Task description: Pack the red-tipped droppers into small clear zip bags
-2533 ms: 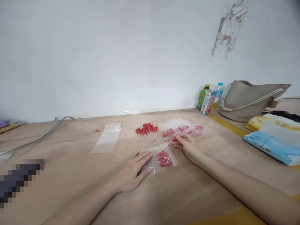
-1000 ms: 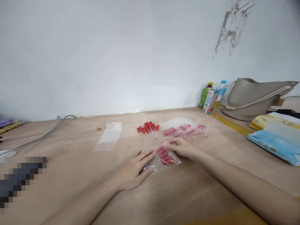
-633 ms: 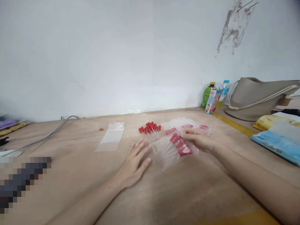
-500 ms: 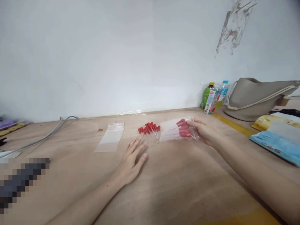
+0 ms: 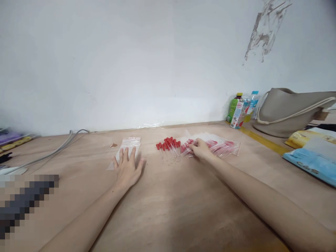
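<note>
Head view, centre-left of frame: the left hand (image 5: 127,170), fingers spread, is over a flat clear bag (image 5: 133,142), its long axis running upper right to lower left. Red-bulbed droppers (image 5: 169,145) at centre point bulbs toward the frame's top, stems downward; just right, the right hand (image 5: 201,150) pinches filled bags (image 5: 224,146) between thumb and fingertips.

1. Soft, diffuse light; wall (image 5: 126,70) palest above the table's (image 5: 157,203) back edge;
2. shadows beneath both arms (image 5: 246,185); glints on film (image 5: 148,125) along that edge;
3. table's left side blurred; one dark patch (image 5: 28,199) there pixelated.
</note>
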A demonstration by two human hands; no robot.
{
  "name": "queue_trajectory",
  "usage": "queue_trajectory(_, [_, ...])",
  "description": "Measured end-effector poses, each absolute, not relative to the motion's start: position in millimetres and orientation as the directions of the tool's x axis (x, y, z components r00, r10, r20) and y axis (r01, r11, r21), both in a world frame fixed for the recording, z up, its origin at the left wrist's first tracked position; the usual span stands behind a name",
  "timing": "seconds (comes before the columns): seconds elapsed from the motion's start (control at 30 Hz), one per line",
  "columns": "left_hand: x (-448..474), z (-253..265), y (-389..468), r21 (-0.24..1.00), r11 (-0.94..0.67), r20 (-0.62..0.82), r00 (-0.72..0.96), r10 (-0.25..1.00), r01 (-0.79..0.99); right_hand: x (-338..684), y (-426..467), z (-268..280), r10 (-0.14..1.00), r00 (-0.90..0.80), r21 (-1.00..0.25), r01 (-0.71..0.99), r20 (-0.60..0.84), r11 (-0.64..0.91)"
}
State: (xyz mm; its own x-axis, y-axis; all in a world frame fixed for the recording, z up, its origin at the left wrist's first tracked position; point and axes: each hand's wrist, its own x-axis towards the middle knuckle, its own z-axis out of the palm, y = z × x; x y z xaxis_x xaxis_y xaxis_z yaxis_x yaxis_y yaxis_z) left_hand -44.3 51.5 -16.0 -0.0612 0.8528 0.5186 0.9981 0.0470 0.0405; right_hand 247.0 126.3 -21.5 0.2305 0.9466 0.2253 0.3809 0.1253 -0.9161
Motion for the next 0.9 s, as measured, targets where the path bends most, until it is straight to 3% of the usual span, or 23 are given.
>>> queue_trajectory(0.2, [-57.9, -17.0, 61.2, 0.041, 0.179, 0.352, -0.182, 0.918, 0.983, 249.6, 127.0, -19.2, 0.985, 0.106, -0.930, 0.355, 0.136, 0.090])
queue_trajectory(0.37, [-68.6, -17.8, 66.7, 0.058, 0.208, 0.281, -0.216, 0.935, 0.976, 252.5, 126.6, -16.5, 0.991, 0.069, -0.878, 0.473, 0.119, 0.072])
queue_trajectory(0.5, [-76.2, -16.3, 69.0, 0.033, 0.235, 0.200, -0.236, 0.951, 0.972, 251.2, 114.8, -7.0, 0.975, 0.137, -0.807, 0.587, 0.175, 0.062])
queue_trajectory(0.6, [-76.5, -14.5, 68.1, 0.001, 0.202, 0.188, -0.199, 0.962, 0.979, 249.5, 102.2, 5.7, 0.908, 0.199, -0.616, 0.784, 0.369, 0.078])
queue_trajectory(0.7, [-73.8, -12.4, 66.2, -0.022, 0.172, 0.208, -0.164, 0.964, 0.985, 244.1, 99.5, 16.8, 0.858, 0.037, -0.286, 0.950, 0.513, 0.130])
queue_trajectory(0.77, [-71.7, -10.7, 64.7, -0.035, 0.149, 0.225, -0.138, 0.965, 0.988, 236.9, 106.6, 20.5, 0.887, -0.121, -0.182, 0.958, 0.446, 0.222])
queue_trajectory(0.9, [-68.3, -7.3, 61.4, -0.027, 0.104, 0.254, -0.094, 0.963, 0.994, 217.6, 132.4, 18.1, 0.928, -0.237, -0.197, 0.934, 0.288, 0.299])
